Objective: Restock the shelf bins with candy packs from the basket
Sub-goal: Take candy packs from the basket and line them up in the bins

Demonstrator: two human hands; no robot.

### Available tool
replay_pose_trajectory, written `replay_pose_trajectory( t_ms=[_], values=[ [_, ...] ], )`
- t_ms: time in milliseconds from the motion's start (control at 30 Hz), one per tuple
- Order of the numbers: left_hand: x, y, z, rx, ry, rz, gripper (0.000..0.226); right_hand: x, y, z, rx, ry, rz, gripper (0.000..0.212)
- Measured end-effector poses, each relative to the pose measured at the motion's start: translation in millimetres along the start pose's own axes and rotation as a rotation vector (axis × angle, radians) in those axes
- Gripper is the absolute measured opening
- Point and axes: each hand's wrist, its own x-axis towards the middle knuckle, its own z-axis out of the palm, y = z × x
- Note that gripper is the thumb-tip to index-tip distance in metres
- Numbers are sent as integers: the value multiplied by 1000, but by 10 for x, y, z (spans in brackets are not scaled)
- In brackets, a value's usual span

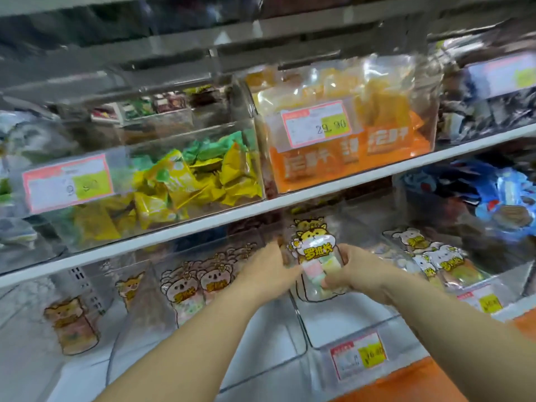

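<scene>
candy pack (317, 253), koala packs (200, 282) beside, shelf (261, 207) above

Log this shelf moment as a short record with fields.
held item: cat-print candy pack, upright
right hand: fingers curled round the pack's lower right
left hand: at the pack's left edge; grip unclear
location: over the middle clear bin, lower shelf
left neighbour: koala-print packs
right neighbour: white-animal packs
shelf above: yellow-green candies; orange packs
</scene>
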Motion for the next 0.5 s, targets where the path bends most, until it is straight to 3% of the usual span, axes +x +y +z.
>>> replay_pose_trajectory(
  t_ms=[133, 233, 267, 367, 433, 500],
  values=[
    [217, -108, 25, 89, -20, -29, 25, 484, 76, 28, -13, -75, 57, 46],
    [366, -192, 10, 113, -25, -46, 25, 720, 224, 84, -151, -98, 88, 30],
    [418, -206, 2, 123, -8, -41, 24, 744, 253, 114, -233, -101, 100, 34],
    [562, -227, 12, 160, 16, -53, 24, 883, 452, 150, -522, -149, 125, 96],
    [623, -245, 42, 170, -10, -39, 59, 931, 473, 141, -664, -160, 100, 104],
    [655, -259, 66, 162, -52, -34, 65, 880, 420, 165, -699, -121, 112, 105]
  ],
)
